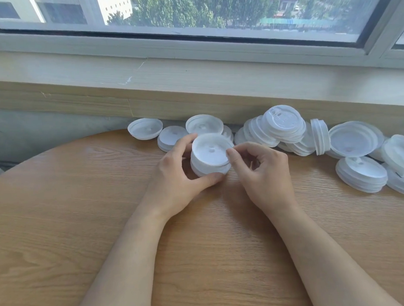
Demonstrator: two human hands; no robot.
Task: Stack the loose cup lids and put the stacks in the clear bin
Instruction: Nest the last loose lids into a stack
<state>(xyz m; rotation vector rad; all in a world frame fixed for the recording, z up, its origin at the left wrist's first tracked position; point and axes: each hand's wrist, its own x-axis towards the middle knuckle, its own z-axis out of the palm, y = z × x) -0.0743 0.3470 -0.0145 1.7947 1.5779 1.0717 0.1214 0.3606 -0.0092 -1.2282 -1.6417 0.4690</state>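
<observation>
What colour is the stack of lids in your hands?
The stack of lids is translucent white, seen in the head view.

Round wooden table (83, 229), pale windowsill (192, 76), daylit window (189, 10)

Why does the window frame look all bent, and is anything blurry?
Head view: the wide lens bows the window frame; daylight from it is soft, with faint shadows under both hands; the stack of lids looks washed-out white, the far lids slightly soft.
</observation>
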